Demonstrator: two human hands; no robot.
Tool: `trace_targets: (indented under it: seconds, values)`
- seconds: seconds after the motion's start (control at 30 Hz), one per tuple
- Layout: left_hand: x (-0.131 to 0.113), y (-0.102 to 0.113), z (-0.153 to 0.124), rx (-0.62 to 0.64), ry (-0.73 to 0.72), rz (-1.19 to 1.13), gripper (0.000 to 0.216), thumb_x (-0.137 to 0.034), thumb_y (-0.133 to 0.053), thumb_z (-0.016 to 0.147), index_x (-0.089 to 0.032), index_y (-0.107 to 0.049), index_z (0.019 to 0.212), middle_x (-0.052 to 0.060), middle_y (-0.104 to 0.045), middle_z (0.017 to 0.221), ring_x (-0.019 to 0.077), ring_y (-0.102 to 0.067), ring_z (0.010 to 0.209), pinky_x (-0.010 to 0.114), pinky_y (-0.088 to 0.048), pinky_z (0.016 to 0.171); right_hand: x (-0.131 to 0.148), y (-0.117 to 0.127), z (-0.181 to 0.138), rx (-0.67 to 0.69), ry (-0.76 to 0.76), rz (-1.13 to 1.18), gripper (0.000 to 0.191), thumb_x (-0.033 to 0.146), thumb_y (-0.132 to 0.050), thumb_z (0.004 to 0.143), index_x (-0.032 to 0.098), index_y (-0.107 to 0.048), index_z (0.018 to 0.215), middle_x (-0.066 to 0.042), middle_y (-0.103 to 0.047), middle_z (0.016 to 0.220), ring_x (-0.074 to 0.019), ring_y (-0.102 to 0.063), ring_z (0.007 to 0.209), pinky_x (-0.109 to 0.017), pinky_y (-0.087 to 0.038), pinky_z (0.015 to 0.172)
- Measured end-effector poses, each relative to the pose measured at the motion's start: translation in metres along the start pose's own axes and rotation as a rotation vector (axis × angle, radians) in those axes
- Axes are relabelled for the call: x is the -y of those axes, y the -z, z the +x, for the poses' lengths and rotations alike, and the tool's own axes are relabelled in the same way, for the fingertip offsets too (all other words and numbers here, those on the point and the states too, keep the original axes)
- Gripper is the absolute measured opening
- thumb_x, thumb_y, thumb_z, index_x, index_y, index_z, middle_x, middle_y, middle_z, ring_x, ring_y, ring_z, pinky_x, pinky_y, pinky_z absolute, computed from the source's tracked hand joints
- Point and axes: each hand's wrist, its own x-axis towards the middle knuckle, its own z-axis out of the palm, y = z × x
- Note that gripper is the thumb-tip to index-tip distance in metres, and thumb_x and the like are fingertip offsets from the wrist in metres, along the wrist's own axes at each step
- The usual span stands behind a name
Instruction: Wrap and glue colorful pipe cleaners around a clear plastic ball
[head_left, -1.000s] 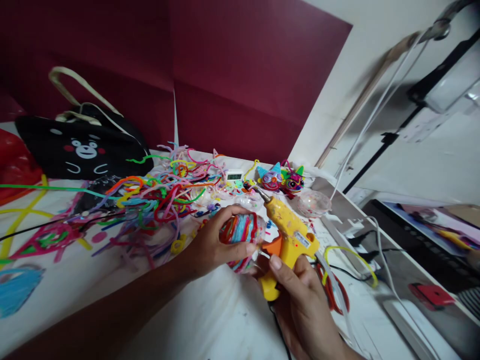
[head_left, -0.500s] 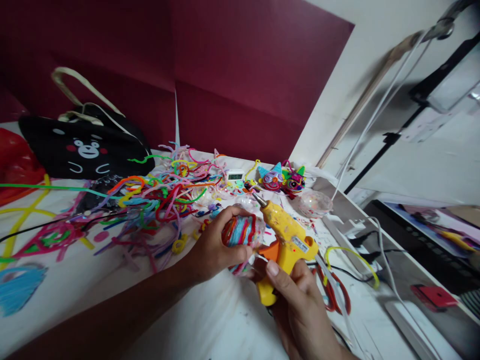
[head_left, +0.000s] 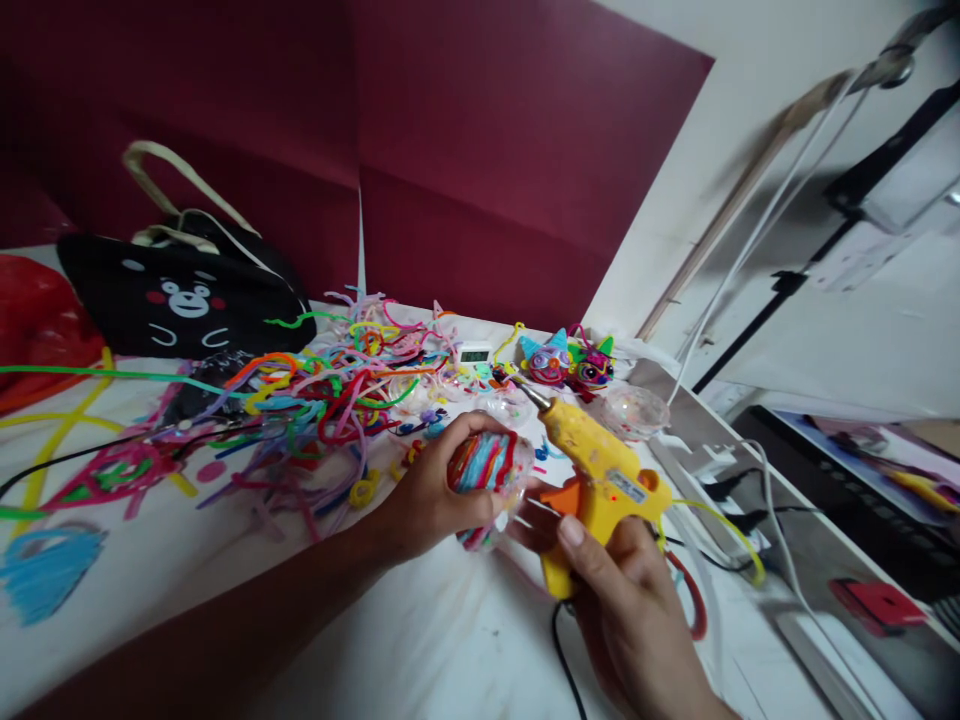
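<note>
My left hand [head_left: 435, 490] is closed around a clear plastic ball [head_left: 487, 470] partly wrapped in red, orange and blue pipe cleaners. In my right hand [head_left: 622, 580] is a yellow hot glue gun [head_left: 604, 475], gripped by its handle below the orange trigger [head_left: 564, 496]. Its metal nozzle points up and to the left, past the ball and apart from it. Some right-hand fingers reach behind the gun toward the ball; whether they touch it I cannot tell.
Loose pipe cleaners [head_left: 330, 390] spread across the left. Behind stand a small digital clock [head_left: 474, 354], two decorated figures [head_left: 547, 358] and a clear bowl [head_left: 636, 410]. A black bag [head_left: 187, 300] leans at the back left. Red-handled scissors [head_left: 694, 600] and a power strip [head_left: 716, 500] lie right.
My right hand has moved the glue gun to the right and slightly down, away from the ball. The ball stays in my left hand, and the view has shifted slightly.
</note>
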Motion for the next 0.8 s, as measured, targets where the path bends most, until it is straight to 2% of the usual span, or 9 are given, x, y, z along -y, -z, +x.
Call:
trace_targets:
  seconds: [0.03, 0.1, 0.2, 0.27, 0.33, 0.43, 0.53, 0.67, 0.8]
  values:
    - [0.000, 0.002, 0.001, -0.003, -0.001, 0.013, 0.051, -0.028, -0.069, 0.067, -0.020, -0.052, 0.114, 0.002, -0.064, 0.093, 0.0193, -0.062, 0.077, 0.028, -0.048, 0.066, 0.003, 0.007, 0.002, -0.002, 0.022, -0.104, 0.045, 0.042, -0.088, 0.067, 0.022, -0.049, 0.057, 0.003, -0.062, 0.061, -0.0114, -0.053, 0.055, -0.024, -0.043, 0.055]
    - [0.000, 0.005, 0.002, -0.013, -0.002, 0.039, 0.052, -0.028, -0.069, 0.066, -0.020, -0.053, 0.115, 0.003, -0.065, 0.096, 0.0197, -0.062, 0.079, 0.028, -0.048, 0.065, 0.009, 0.021, 0.007, 0.110, 0.047, -0.272, 0.033, 0.048, -0.084, 0.070, 0.020, -0.065, 0.073, -0.005, -0.070, 0.076, -0.0160, -0.059, 0.061, -0.029, -0.045, 0.061]
    - [0.001, 0.008, 0.005, -0.031, -0.009, 0.058, 0.054, -0.025, -0.067, 0.063, -0.021, -0.054, 0.115, 0.002, -0.064, 0.097, 0.0192, -0.060, 0.080, 0.027, -0.046, 0.066, 0.018, 0.043, 0.012, 0.132, 0.117, -0.483, 0.043, 0.053, -0.077, 0.076, 0.018, -0.074, 0.100, -0.010, -0.074, 0.086, -0.0227, -0.064, 0.073, -0.033, -0.046, 0.065]
    - [0.001, 0.010, 0.007, -0.065, -0.021, 0.060, 0.054, -0.024, -0.067, 0.060, -0.021, -0.055, 0.113, 0.001, -0.063, 0.095, 0.0180, -0.059, 0.079, 0.026, -0.045, 0.065, 0.025, 0.056, 0.013, 0.105, 0.151, -0.576, 0.038, 0.053, -0.077, 0.075, 0.020, -0.075, 0.093, -0.010, -0.073, 0.084, -0.0246, -0.065, 0.076, -0.033, -0.047, 0.066]
    - [0.000, 0.012, 0.008, -0.104, -0.022, 0.062, 0.053, -0.024, -0.067, 0.059, -0.021, -0.055, 0.111, -0.001, -0.062, 0.091, 0.0162, -0.056, 0.075, 0.025, -0.043, 0.062, 0.031, 0.066, 0.012, 0.114, 0.114, -0.649, 0.035, 0.053, -0.080, 0.071, 0.019, -0.074, 0.079, -0.010, -0.071, 0.075, -0.0221, -0.062, 0.068, -0.031, -0.046, 0.059]
    - [-0.005, 0.016, 0.009, -0.153, -0.016, 0.048, 0.051, -0.023, -0.067, 0.062, -0.022, -0.055, 0.111, -0.004, -0.058, 0.080, 0.0123, -0.050, 0.064, 0.022, -0.038, 0.054, 0.037, 0.073, 0.005, 0.093, -0.001, -0.664, 0.038, 0.054, -0.083, 0.066, 0.018, -0.071, 0.070, -0.006, -0.067, 0.064, -0.0148, -0.050, 0.054, -0.026, -0.037, 0.049]
    - [-0.011, 0.019, 0.011, -0.198, -0.047, 0.022, 0.052, -0.023, -0.068, 0.062, -0.022, -0.054, 0.112, -0.003, -0.060, 0.083, 0.0117, -0.050, 0.064, 0.022, -0.038, 0.055, 0.033, 0.075, -0.004, 0.095, -0.091, -0.629, 0.042, 0.056, -0.084, 0.063, 0.018, -0.069, 0.067, -0.004, -0.064, 0.057, -0.0113, -0.044, 0.049, -0.025, -0.029, 0.047]
    - [-0.016, 0.022, 0.014, -0.222, -0.063, 0.022, 0.057, -0.024, -0.070, 0.059, -0.020, -0.053, 0.113, 0.000, -0.064, 0.093, 0.0166, -0.057, 0.076, 0.025, -0.042, 0.062, 0.014, 0.073, -0.010, 0.249, -0.244, -0.581, 0.042, 0.054, -0.083, 0.066, 0.017, -0.066, 0.077, -0.003, -0.066, 0.055, -0.0111, -0.048, 0.049, -0.022, -0.030, 0.048]
    - [-0.017, 0.024, 0.014, -0.201, -0.025, -0.019, 0.060, -0.022, -0.070, 0.061, -0.020, -0.050, 0.118, -0.002, -0.061, 0.088, 0.0161, -0.057, 0.077, 0.023, -0.042, 0.061, -0.004, 0.066, -0.011, 0.391, -0.357, -0.494, 0.037, 0.044, -0.083, 0.068, 0.015, -0.063, 0.079, 0.000, -0.064, 0.063, -0.0087, -0.055, 0.048, -0.019, -0.035, 0.048]
